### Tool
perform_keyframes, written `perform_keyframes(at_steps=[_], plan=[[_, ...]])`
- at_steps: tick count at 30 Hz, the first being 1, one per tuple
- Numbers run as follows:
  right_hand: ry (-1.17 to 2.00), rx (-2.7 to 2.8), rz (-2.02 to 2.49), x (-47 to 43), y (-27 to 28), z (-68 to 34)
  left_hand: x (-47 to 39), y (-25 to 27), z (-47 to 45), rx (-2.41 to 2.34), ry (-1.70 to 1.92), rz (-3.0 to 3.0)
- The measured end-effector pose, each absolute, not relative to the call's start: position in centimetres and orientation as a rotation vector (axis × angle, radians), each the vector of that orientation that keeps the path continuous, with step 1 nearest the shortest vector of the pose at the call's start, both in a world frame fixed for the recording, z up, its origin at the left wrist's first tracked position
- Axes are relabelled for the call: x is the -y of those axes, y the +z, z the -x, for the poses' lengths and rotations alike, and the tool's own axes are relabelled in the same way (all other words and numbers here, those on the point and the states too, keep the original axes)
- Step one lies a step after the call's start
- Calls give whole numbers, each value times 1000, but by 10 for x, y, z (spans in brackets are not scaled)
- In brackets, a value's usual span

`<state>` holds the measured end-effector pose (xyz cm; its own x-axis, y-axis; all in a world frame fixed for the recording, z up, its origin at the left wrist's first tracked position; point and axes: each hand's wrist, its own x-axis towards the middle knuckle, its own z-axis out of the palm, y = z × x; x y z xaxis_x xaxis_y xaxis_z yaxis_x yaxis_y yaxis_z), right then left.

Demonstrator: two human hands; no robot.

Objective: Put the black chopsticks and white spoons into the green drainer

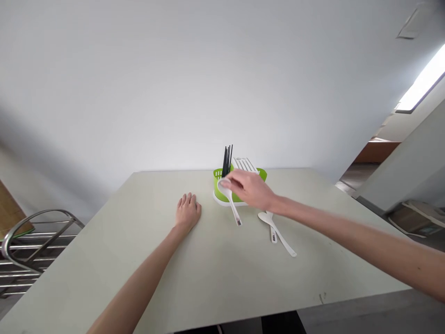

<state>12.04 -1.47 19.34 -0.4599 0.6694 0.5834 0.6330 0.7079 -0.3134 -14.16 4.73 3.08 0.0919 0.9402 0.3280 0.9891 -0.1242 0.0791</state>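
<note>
Right hand point(249, 188) apparently pinched around a white spoon point(233, 208), left hand point(187, 212) empty, loosely flat on the table point(215, 278)

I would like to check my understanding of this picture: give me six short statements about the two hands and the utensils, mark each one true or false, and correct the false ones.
1. The right hand holds a white spoon near its bowl end. True.
2. The left hand rests on the table. True.
3. The held spoon's handle points toward the wall. False: it points back toward the person.
4. Black chopsticks stand in the green holder. True.
5. The green holder stands at the table edge nearest the person. False: it stands near the far edge.
6. A single spoon lies on the table in front of the holder. False: two crossed white utensils lie there.
</note>
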Motion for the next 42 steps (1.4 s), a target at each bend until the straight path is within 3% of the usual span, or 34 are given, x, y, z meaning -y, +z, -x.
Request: perform_keyframes(at_steps=[7,17,23,35,42], plan=[[-281,1963,1142,-39,263,-118,-46,33,141,1991,-480,2204],[-470,2199,1427,-76,243,-84,-46,30,143,1971,-466,2175],[-305,2305,1451,-84,226,-63,-45,30,144,1961,-487,2167],[393,2321,1716,-103,218,-42,-46,28,145,1976,-523,2152],[369,2224,1810,-112,213,-39,-47,26,146,1952,-523,2149]])
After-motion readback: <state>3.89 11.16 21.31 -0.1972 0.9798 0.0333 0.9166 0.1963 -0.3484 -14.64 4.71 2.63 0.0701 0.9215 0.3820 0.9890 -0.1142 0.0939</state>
